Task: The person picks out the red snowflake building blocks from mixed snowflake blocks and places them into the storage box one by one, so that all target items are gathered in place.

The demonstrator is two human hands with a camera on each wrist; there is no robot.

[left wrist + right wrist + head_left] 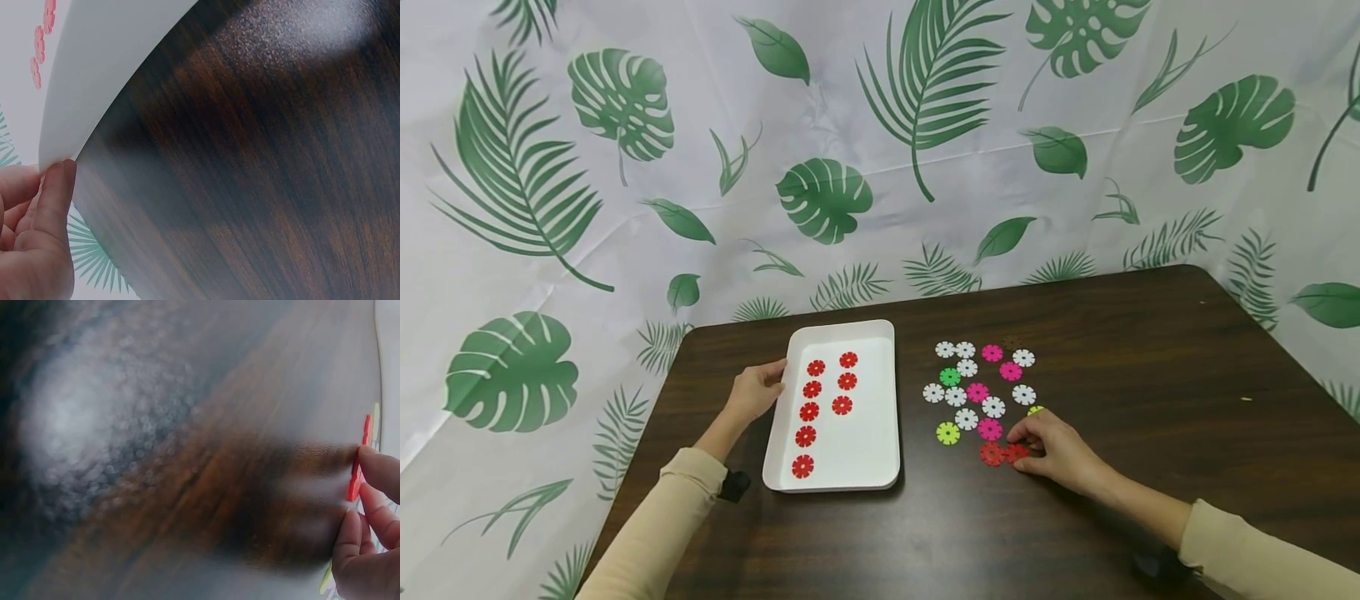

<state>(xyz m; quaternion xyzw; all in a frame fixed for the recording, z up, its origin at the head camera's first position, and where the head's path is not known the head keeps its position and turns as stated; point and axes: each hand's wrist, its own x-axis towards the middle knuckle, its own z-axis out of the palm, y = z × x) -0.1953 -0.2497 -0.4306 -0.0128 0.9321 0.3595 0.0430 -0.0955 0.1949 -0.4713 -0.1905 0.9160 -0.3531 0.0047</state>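
1. Eight red discs [811, 408] lined up in the white tray [880, 454]: five in the left column, three in the right. Sorting well under way, by the look of it.
2. Left hand [756, 390] on the tray's left rim, thumb and fingers curled against the edge, steadying it. Left wrist view confirms: fingers [53, 187] pressed to the tray's rim, dark desk [262, 162] beneath.
3. Right hand [1051, 450] down at the near edge of the loose pile, fingertips closed on a red disc [1017, 452]; a second red disc [992, 454] just beside it, touching or nearly so.
4. Right wrist view: red disc [356, 472] seen edge-on, pinched between fingertips [381, 475], apparently tipped up off the desk rather than flat.
5. Those two look like the last reds outside the tray; no other red visible in the pile.
6. Remaining on the desk: white discs [956, 397], pink discs [977, 392], one green disc [950, 377], a yellow-green disc [947, 432], and another yellow-green one partly hidden behind the right hand.
7. Judgement: reds almost done, two places in the right column seemingly open to match the left. Other colours untouched.
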